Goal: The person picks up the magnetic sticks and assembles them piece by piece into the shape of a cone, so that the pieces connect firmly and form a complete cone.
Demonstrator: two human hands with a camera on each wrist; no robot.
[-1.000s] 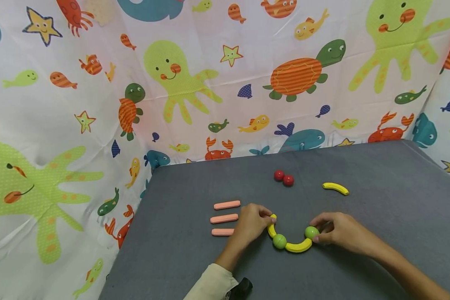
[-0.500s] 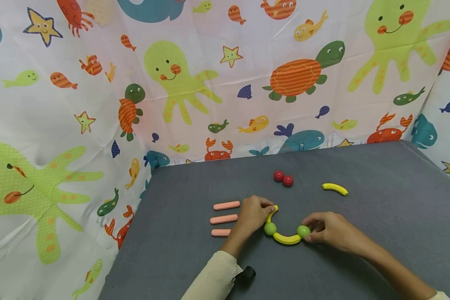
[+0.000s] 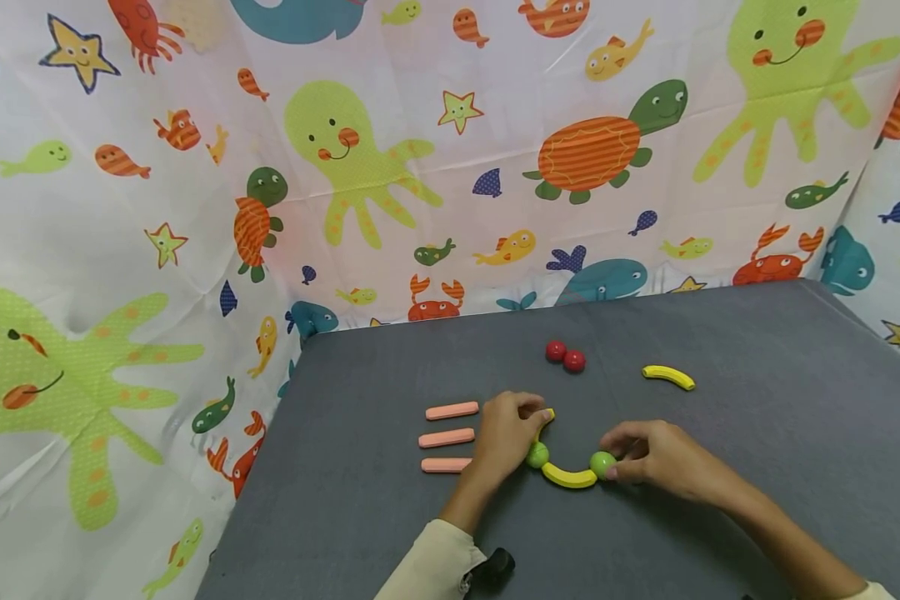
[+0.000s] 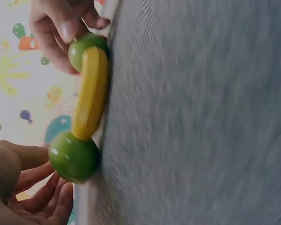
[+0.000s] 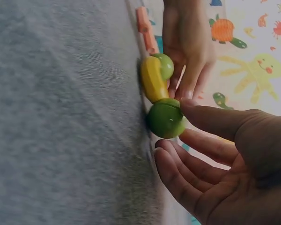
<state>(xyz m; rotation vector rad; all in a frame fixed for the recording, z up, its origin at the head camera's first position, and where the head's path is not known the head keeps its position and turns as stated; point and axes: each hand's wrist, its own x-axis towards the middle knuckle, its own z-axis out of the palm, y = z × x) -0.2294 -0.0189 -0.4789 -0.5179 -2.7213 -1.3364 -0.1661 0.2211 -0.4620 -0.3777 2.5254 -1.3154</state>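
Note:
Yellow curved pieces and green balls form a U on the grey table. My left hand (image 3: pixel 504 433) pinches the upper end of the left yellow curved piece (image 3: pixel 546 424), partly covered by the fingers. Below that piece sits one green ball (image 3: pixel 537 455). A second yellow curved piece (image 3: pixel 568 477) links it to another green ball (image 3: pixel 602 464), which my right hand (image 3: pixel 667 460) holds between thumb and fingers. In the right wrist view, the right thumb (image 5: pixel 215 119) lies against this green ball (image 5: pixel 166 118), the lower fingers spread loosely.
Three pink sticks (image 3: pixel 447 437) lie in a stack of rows left of my left hand. Two red balls (image 3: pixel 565 357) touch each other farther back. A loose yellow curved piece (image 3: pixel 668 377) lies at the back right. A patterned sea-animal cloth (image 3: pixel 390 275) hangs behind the table.
The U of yellow pieces and green balls has shifted left and slightly away from me, both hands moving with it. The left yellow piece now leans more to the right at its top.

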